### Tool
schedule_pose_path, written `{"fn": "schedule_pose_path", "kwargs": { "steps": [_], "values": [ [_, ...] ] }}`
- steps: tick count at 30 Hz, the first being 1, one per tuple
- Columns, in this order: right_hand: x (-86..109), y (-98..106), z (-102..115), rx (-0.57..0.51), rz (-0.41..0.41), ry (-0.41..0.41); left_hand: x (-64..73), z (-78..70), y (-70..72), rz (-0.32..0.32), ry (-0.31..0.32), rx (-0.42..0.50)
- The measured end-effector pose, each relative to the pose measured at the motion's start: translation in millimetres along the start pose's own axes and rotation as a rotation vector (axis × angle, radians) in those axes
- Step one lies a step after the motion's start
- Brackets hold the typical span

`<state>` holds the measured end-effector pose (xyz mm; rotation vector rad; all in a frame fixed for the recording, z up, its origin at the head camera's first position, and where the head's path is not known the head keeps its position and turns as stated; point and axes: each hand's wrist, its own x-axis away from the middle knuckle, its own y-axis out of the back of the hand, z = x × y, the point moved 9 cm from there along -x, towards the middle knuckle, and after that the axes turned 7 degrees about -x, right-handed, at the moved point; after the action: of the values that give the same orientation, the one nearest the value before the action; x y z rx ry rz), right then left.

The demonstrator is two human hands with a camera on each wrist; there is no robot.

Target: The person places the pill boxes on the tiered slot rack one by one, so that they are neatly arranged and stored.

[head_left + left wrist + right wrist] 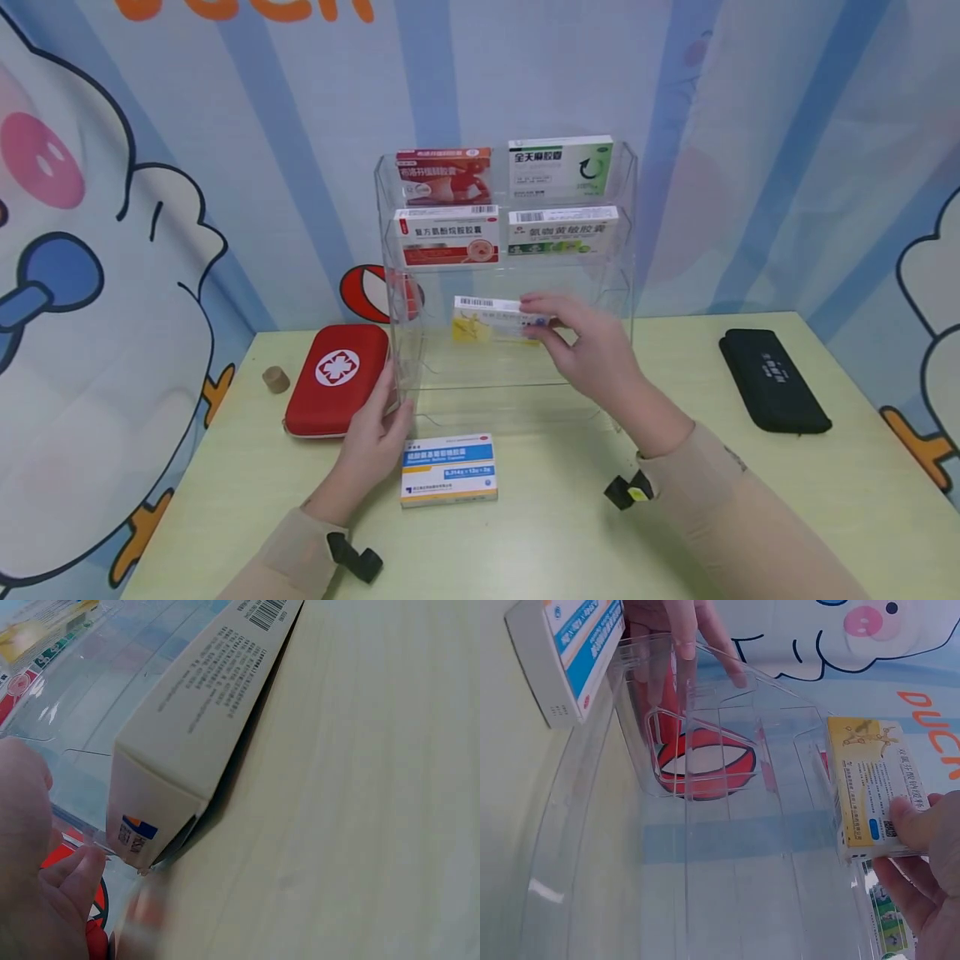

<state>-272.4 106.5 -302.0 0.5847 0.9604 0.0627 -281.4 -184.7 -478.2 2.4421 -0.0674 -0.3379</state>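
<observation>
A clear plastic display rack (517,400) stands on the table with medicine boxes on its upper tiers. My left hand (372,433) holds the rack's lower left side, with the thumb toward the front. Between thumb and fingers, my right hand (592,350) pinches the right end of a white and yellow medicine box (480,321). In the right wrist view this yellow-printed box (870,787) is tilted at the rack's front, below the filled tiers. A blue and white medicine box (448,471) lies on the table in front of the rack, close to my left hand.
On the rack sit a red box (444,179), a green-white box (560,169), a red-white box (447,237) and another white box (562,233). A red first-aid case (337,392) and small cork (276,380) lie left; a black pouch (776,383) lies right.
</observation>
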Motion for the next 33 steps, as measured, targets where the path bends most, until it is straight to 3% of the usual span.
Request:
{"fn": "schedule_pose_path", "kwargs": {
  "steps": [6,14,33],
  "values": [
    [-24.6,-4,-3,0.055,-0.071,0.01,0.5,0.1,0.0,0.004,0.005,0.006],
    [-43.2,-23,-4,0.078,-0.059,0.028,0.5,-2.0,1.3,0.001,-0.006,0.012],
    [-45.5,-65,-13,0.081,0.038,-0.016,1.2,-2.2,0.9,0.003,-0.004,0.009]
  ]
}}
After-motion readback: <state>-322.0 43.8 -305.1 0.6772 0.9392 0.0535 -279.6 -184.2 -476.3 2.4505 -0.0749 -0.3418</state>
